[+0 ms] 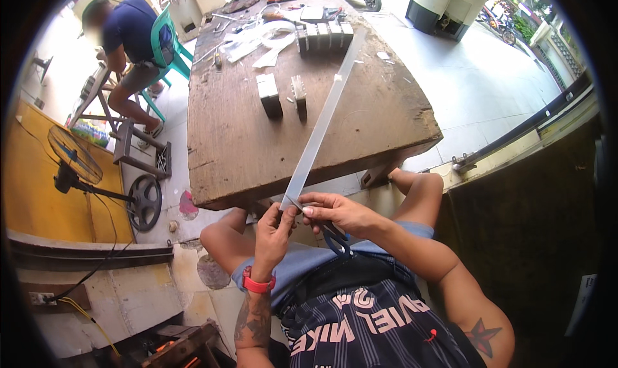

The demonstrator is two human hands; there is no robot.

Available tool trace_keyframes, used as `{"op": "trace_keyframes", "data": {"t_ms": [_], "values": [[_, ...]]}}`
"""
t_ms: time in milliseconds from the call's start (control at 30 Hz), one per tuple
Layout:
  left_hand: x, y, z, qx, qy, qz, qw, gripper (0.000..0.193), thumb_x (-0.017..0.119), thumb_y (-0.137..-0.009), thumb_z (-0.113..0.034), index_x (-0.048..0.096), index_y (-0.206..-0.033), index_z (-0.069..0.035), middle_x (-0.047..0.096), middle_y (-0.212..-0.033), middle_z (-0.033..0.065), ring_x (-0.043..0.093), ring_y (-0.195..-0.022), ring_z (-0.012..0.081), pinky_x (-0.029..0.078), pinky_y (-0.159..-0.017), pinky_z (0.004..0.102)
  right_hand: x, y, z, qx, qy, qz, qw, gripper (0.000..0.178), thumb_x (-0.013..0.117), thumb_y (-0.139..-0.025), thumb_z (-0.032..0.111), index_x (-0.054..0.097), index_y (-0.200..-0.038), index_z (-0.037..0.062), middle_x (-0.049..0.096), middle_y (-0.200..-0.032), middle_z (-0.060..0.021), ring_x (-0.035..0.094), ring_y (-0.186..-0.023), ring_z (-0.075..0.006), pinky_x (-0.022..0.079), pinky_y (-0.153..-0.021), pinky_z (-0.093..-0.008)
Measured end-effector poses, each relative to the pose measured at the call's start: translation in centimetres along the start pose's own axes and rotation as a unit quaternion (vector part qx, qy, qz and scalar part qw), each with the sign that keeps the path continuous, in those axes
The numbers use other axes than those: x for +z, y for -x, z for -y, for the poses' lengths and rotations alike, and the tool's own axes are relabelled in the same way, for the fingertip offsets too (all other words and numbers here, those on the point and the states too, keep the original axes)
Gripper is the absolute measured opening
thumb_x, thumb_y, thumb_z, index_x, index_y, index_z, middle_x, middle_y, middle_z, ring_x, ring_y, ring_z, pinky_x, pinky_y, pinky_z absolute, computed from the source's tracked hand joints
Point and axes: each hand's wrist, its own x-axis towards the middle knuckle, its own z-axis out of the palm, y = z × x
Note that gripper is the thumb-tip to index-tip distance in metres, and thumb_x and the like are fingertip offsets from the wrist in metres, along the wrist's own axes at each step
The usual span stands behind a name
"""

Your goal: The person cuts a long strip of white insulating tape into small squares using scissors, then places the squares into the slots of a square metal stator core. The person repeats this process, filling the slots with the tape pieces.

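A long, narrow, translucent whitish strip (320, 125) runs from my hands away across the wooden table (225, 149). My left hand (275, 231) pinches its near end between thumb and fingers, just off the table's front edge. My right hand (340, 213) is closed on scissors (337, 242) with dark blue handles. Their blades lie at the strip's near end, close to my left thumb; whether they have cut into it I cannot tell. Beyond, a black block with a white top (270, 96) and a thinner similar piece (299, 98) stand left of the strip.
A row of black blocks (325, 38) stands farther back, beside clear plastic bags (277, 35) and scattered tools. At the left, a person (132, 33) sits on a green chair (168, 36). A pedestal fan (77, 156) and stool (143, 152) stand nearer. A dark panel (528, 233) is at my right.
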Motion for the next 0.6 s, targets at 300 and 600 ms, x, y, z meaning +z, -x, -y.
{"op": "trace_keyframes", "data": {"t_ms": [300,600], "values": [[-2.2,0.0,-0.2,-0.021,-0.058,0.028,0.998,0.031,0.062,-0.109,-0.031,0.067,-0.104,-0.001,0.062,-0.079,-0.0010,0.054,-0.073,0.0062,0.044,-0.064,0.0254,0.4,-1.7,-1.8,0.016,-0.039,0.013,0.999,0.043,0.065,-0.107,0.024,0.056,-0.144,0.0033,0.067,-0.101,0.0002,0.063,-0.083,-0.0083,0.054,-0.076,-0.0218],[-3.5,4.7,-1.6,0.049,-0.191,-0.014,0.980,0.024,0.062,-0.107,-0.016,0.063,-0.092,0.002,0.061,-0.077,0.0050,0.053,-0.071,0.0112,0.044,-0.065,0.0280,1.2,-2.7,-0.6,-0.034,-0.056,-0.009,0.998,0.037,0.065,-0.107,0.021,0.061,-0.139,0.0040,0.067,-0.097,-0.0004,0.061,-0.080,-0.0077,0.053,-0.074,-0.0213]]}}
